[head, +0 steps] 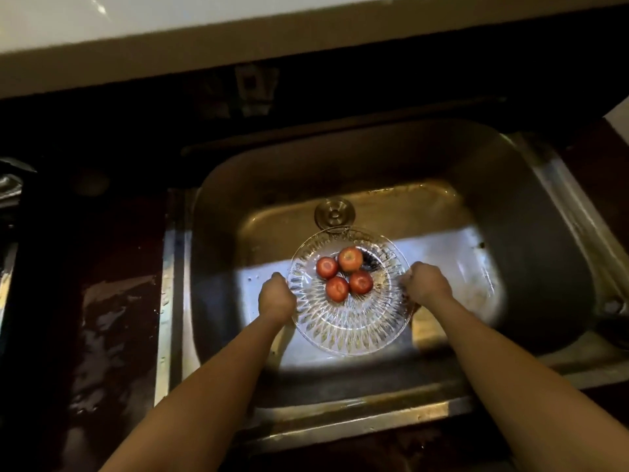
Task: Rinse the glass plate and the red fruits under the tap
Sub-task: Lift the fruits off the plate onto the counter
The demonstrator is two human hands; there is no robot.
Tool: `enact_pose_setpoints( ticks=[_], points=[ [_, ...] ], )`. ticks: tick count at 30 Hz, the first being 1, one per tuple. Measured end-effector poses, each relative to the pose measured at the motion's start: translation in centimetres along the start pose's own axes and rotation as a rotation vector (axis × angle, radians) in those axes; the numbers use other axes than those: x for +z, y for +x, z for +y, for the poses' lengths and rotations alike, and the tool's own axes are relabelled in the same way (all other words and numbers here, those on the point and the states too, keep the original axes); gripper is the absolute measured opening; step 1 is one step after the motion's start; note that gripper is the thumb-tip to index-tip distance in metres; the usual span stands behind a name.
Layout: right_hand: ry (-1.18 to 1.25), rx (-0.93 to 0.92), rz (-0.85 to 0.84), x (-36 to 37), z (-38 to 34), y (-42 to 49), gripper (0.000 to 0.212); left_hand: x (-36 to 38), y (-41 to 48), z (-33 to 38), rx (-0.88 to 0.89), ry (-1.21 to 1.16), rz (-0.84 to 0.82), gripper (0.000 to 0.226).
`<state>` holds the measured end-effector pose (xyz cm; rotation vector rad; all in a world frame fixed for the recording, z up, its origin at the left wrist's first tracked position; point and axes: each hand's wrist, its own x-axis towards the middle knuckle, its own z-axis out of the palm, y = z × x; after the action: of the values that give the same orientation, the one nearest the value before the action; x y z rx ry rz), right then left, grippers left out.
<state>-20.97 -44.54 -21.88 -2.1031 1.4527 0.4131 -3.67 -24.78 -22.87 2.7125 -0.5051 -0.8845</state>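
The glass plate (350, 330) sits within the basin of the steel sink (531, 233), toward its near edge and a little left of its middle, just this side of the round drain (335, 212). Whether the plate rests on the sink floor or is held above it cannot be told. It is clear cut glass with a ray pattern running out to the rim.

Four red fruits (337, 288) lie on the plate, bunched in its far half, each touching its neighbours; the near half of the plate is bare.

The left grip (276, 296) is clenched on the plate's left rim, fingers curled over the edge. The right grip (425, 284) grasps the right rim in the same manner, opposite the left. Both forearms are bare and reach in over the sink's near edge.

A bright patch of light falls across the sink floor under and around the plate. To the left of the sink, the dark surface (112, 318) shines wet. A pale ledge (238, 28) runs along the far side, above the sink.
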Motion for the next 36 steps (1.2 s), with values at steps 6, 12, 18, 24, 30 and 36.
enact_pose_setpoints(
  ticks=[6,12,18,24,30,36],
  points=[
    [-0.071,0.026,-0.039,0.3,-0.3,0.2,0.03,-0.2,-0.9,0.4,0.023,0.024,0.018,0.033],
    [-0.22,-0.218,0.13,-0.4,-2.0,-1.1,0.034,1.2,-3.7,2.3,0.259,-0.072,0.051,0.057],
    [-0.072,-0.506,-0.163,1.0,-3.9,-2.7,0.058,3.0,-4.3,5.0,0.252,-0.137,-0.028,0.081],
    [-0.017,-0.424,-0.091,2.4,-4.7,-2.8,0.046,3.6,-4.0,5.2,0.259,-0.147,0.025,0.071],
    [0.045,-0.486,-0.097,1.4,-5.3,-3.4,0.051,2.0,-4.0,4.7,0.243,-0.215,-0.002,0.064],
    [0.173,-0.62,-0.057,-1.9,-9.6,-5.5,0.05,-4.1,-5.0,3.2,0.261,-0.35,0.116,0.047]
  ],
)
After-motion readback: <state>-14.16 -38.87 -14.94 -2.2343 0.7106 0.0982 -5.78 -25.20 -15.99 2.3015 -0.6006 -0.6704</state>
